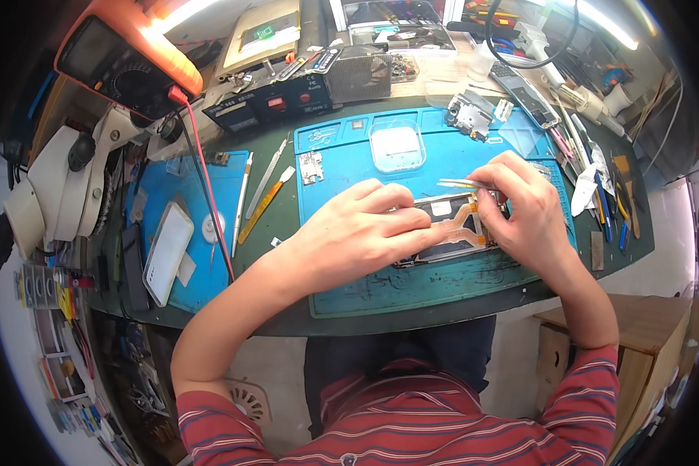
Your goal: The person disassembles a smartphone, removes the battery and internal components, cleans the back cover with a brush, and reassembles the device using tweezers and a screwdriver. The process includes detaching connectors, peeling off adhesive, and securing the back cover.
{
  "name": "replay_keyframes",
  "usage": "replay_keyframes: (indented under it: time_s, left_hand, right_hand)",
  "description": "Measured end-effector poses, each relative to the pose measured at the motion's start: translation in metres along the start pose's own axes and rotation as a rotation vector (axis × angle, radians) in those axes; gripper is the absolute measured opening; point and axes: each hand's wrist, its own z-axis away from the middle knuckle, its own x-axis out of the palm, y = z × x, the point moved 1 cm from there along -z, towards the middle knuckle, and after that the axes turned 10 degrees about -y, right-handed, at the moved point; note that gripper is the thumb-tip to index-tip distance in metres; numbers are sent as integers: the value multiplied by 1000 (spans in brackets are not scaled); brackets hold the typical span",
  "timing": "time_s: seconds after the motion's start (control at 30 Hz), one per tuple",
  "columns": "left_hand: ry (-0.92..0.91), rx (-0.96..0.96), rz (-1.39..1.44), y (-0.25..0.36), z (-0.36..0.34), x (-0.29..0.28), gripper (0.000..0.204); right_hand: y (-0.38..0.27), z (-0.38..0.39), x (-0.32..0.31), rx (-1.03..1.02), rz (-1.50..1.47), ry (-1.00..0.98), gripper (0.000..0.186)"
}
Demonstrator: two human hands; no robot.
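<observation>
Open room is running along the near strip of the blue rectangular mat [380, 301]; beyond the bare left hand [357, 233] a clear square plastic box [400, 166] is blocking, and a thin red cable [202, 163] is barring the left.

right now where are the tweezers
In the head view, the tweezers are right of centre, held in the right hand, tips pointing left near the far edge of the opened device.

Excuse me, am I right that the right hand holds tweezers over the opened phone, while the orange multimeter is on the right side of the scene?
Not quite: the orange multimeter is on the left side of the scene, as the head view shows. The right hand does hold tweezers over the opened phone.
</observation>
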Motion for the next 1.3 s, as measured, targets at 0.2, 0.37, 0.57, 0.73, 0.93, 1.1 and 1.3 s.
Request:
replay_keyframes:
  time_s: [0.2, 0.37, 0.57, 0.73, 0.93, 1.1, 1.3]
  left_hand:
    - [40, -24, 105, -13, 5, -15, 25]
    - [111, -127, 217, -16, 20, -14, 31]
    - [57, -234, 234, -12, 43, -17, 27]
    - [34, -234, 170, -5, 50, -14, 25]
    - [73, -197, 17, -2, 57, -15, 26]
    - [189, -207, 63, -9, 55, -23, 28]
    - [305, -447, 573, -16, 71, 3, 54]
  right_hand:
    - [9, 3, 2, 72, -67, 67, 11]
    - [-4, -4, 2, -83, -36, 83, 19]
    - [-17, -16, 15, -111, -39, -48, 20]
    - [-28, -27, 35, -139, -17, -206, 23]
    - [-43, -40, 48, -188, -177, -401, 40]
    - [-38, -61, 48, -141, -516, -539, 41]
    - [-28, -67, 49, -25, -474, -582, 32]
